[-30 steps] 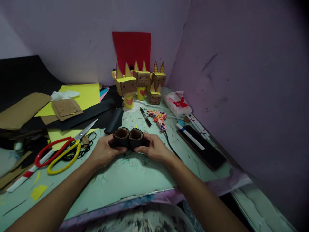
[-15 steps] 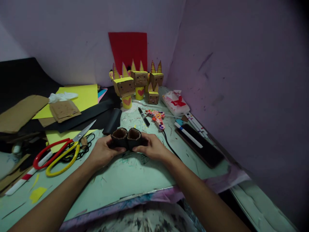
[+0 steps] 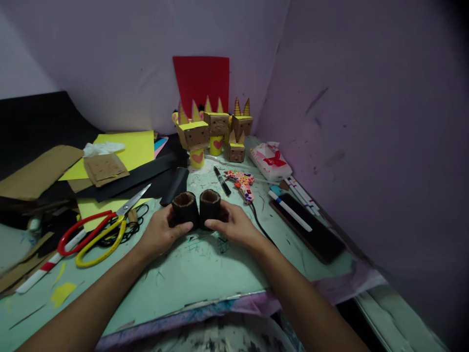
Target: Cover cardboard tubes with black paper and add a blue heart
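Two short cardboard tubes wrapped in black stand upright side by side on the table, their brown hollow tops facing me. My left hand (image 3: pixel 166 227) is closed around the left black tube (image 3: pixel 185 211), thumb at its front. Around the right black tube (image 3: pixel 209 211) my right hand (image 3: pixel 232 222) is closed in the same way. A narrow gap shows between the tubes near the top. Just beyond them lie a black marker (image 3: pixel 222 181) and a flower-patterned glue gun (image 3: pixel 242 183) with a black cord.
Scissors (image 3: pixel 106 230) with red and yellow handles lie at left, near black cord and yellow paper (image 3: pixel 135 151). Several cardboard figures (image 3: pixel 194 137) stand at the back before a red sheet (image 3: pixel 203 80). At right are a wipes pack (image 3: pixel 271 161) and a phone (image 3: pixel 311 234) with a white pen on it.
The two tubes, touching at the top before, now stand slightly apart. Both hands keep their hold. The whole view has shifted a little.
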`<control>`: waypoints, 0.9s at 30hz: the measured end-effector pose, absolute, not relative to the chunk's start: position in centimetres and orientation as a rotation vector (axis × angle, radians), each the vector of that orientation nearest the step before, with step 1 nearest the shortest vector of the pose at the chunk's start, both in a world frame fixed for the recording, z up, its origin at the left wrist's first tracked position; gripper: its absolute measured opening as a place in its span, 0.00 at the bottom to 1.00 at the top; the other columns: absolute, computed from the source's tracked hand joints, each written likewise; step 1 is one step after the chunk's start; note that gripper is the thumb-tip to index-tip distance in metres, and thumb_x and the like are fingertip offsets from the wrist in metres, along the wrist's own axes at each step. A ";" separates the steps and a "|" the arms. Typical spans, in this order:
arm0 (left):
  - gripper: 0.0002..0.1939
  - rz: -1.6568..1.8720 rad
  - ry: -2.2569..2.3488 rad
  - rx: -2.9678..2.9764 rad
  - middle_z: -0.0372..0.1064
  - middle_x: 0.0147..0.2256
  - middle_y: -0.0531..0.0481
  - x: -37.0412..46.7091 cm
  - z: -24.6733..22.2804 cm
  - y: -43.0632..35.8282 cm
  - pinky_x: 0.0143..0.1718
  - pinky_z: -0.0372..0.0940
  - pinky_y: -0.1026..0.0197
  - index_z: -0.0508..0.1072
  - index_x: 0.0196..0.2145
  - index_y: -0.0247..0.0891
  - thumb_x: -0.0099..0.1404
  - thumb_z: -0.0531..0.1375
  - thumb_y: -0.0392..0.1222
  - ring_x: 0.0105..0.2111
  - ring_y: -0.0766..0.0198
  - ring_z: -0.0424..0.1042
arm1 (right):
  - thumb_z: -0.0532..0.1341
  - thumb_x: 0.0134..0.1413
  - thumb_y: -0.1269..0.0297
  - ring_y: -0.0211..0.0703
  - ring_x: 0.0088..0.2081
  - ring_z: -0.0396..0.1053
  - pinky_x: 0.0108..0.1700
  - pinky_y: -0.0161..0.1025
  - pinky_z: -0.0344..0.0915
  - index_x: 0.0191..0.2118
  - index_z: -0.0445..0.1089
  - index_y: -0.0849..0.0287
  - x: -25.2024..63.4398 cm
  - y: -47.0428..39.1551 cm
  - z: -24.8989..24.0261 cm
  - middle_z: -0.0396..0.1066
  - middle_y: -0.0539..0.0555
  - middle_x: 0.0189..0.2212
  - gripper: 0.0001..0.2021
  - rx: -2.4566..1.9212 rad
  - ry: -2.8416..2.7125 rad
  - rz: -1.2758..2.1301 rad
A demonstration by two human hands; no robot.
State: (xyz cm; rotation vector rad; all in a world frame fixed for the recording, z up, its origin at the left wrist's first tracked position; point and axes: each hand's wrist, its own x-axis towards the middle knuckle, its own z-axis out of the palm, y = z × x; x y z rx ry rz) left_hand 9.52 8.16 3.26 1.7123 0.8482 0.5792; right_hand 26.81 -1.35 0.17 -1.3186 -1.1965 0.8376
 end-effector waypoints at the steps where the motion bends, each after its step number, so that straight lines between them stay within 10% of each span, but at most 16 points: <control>1: 0.26 0.585 0.831 1.681 0.76 0.39 0.42 9.4 3.2 8.2 0.45 0.65 0.49 0.71 0.40 0.33 0.44 0.68 0.48 0.41 0.46 0.72 | 0.66 0.44 0.62 0.46 0.36 0.70 0.39 0.41 0.66 0.42 0.70 0.63 26.9 -1.2 0.2 0.73 0.54 0.34 0.18 -1.335 -1.183 0.818; 11: 0.30 0.507 0.590 1.336 0.75 0.41 0.38 8.6 3.6 7.2 0.44 0.66 0.53 0.70 0.44 0.32 0.47 0.69 0.50 0.42 0.49 0.73 | 0.64 0.47 0.59 0.57 0.55 0.62 0.56 0.54 0.58 0.50 0.69 0.59 25.3 -1.1 3.3 0.67 0.63 0.53 0.22 -1.509 -1.052 0.256; 17: 0.27 0.495 0.392 1.421 0.73 0.45 0.40 8.4 3.4 6.9 0.46 0.64 0.54 0.69 0.48 0.33 0.52 0.66 0.46 0.44 0.50 0.71 | 0.66 0.45 0.53 0.52 0.42 0.71 0.45 0.47 0.66 0.45 0.72 0.58 22.9 -1.0 5.0 0.75 0.57 0.40 0.22 -1.267 -1.159 0.945; 27: 0.12 0.470 0.711 1.592 0.72 0.32 0.49 9.0 4.1 5.2 0.34 0.61 0.60 0.73 0.36 0.33 0.52 0.60 0.36 0.35 0.56 0.68 | 0.65 0.49 0.51 0.51 0.42 0.72 0.50 0.47 0.64 0.43 0.73 0.57 22.4 -0.2 2.0 0.76 0.58 0.39 0.18 -0.956 -0.900 1.095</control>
